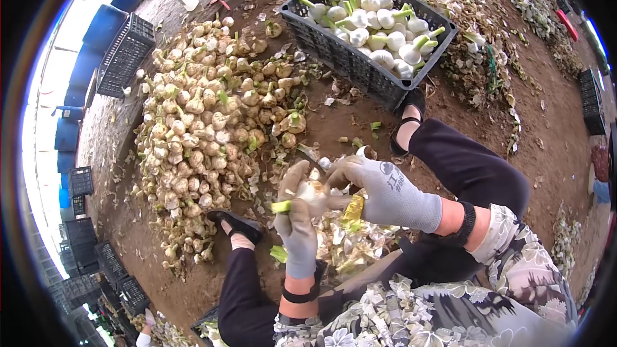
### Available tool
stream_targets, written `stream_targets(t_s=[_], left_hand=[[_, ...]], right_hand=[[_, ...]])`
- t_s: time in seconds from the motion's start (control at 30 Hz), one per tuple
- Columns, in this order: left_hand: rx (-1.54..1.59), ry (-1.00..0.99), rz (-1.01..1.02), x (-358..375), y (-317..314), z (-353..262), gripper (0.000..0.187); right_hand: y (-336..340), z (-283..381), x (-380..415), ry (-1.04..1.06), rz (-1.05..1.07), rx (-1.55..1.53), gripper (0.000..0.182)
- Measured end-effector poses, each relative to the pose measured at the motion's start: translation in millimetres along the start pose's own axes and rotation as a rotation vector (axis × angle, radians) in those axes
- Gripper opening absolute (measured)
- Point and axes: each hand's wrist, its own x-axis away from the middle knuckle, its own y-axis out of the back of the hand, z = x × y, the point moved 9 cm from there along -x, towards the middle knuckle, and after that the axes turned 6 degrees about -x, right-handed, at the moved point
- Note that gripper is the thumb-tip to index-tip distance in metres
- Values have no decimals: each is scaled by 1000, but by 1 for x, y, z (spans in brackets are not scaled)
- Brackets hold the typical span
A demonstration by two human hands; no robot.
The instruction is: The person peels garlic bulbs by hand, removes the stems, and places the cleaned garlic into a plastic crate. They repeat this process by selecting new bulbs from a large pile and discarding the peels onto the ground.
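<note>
Both my hands wear grey-white gloves with dirty fingers. My left hand (297, 218) is closed round a garlic bulb (312, 195), whose cut green stem sticks out to the left past the thumb. At the bulb's right side are the fingers of my right hand (376, 186), curled round a tool with a yellow handle (353, 208); its working end is hidden. Peelings (353, 241) lie below my hands. Left of them spreads a large heap of unpeeled garlic (199, 128). Beyond my hands, a black crate (334, 58) holds clean white bulbs with short green stems.
My feet rest on the dirt floor, one beside the heap, one against the black crate. Dry skins and waste (479, 64) lie at the right. More black crates (125, 54) and blue barrels (103, 27) stand along the left. Part of another person shows at the bottom left.
</note>
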Motion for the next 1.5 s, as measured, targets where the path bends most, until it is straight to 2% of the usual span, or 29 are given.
stream_targets(t_s=[0.07,0.1,0.2,0.4,0.53,0.63,0.7,0.73,0.77,0.83,0.9,0.97,1.0,1.03,1.1,1.13,1.17,1.23,1.27,1.33,1.37,1.4,1.43,1.5], left_hand=[[-288,-165,68,3,-9,-13,61],[-286,-163,71,2,-10,-12,61],[-463,-406,166,5,-21,-24,49],[-481,-408,222,6,-23,-25,47],[-553,-448,232,5,-29,-30,49],[-477,-383,254,10,-27,-17,51],[64,9,203,10,-19,11,56],[216,67,229,12,-21,10,58],[215,67,230,12,-23,11,58],[491,161,91,7,-17,20,58],[590,189,102,2,-12,30,54],[977,300,3,-5,-7,42,51],[1051,323,-40,-8,-3,48,49],[1049,321,-42,-10,0,49,49],[1114,356,-147,-13,7,56,49],[1109,329,-102,-15,7,55,50],[1110,328,-99,-15,7,54,50],[1125,417,-140,-12,2,58,52],[1127,423,-135,-9,-2,57,52],[806,363,19,-3,-18,50,54],[883,406,43,2,-28,53,57],[783,386,17,2,-31,53,58],[684,364,-10,2,-32,53,60],[742,404,-63,-3,-28,64,58]], right_hand=[[3,1,0,11,-55,-17,20],[4,2,1,7,-57,-16,20],[3,-7,1,-88,-17,-49,14],[0,-15,3,-136,22,-53,11],[-4,-12,5,-66,68,57,16],[-4,-11,6,-22,61,144,18],[-4,-11,6,-1,46,163,19],[-5,-18,7,-53,68,181,19],[-7,-25,7,-105,91,198,20],[-21,-31,10,-111,152,207,21],[-29,-30,13,-113,208,218,22],[-51,-17,26,-38,504,106,20],[-62,-10,35,62,576,86,20],[-64,-10,41,65,577,84,20],[-84,-12,62,51,849,118,22],[-86,-19,62,16,871,127,31],[-86,-20,60,16,869,129,31],[-48,-28,24,-117,317,1,43],[-37,-32,15,-59,136,-56,53],[-26,-33,8,-128,52,-157,50],[-18,-37,6,-192,-27,-262,47],[-28,-49,7,-313,74,-307,40],[-27,-49,9,-316,71,-307,40],[-36,-41,13,-328,206,-502,33]])
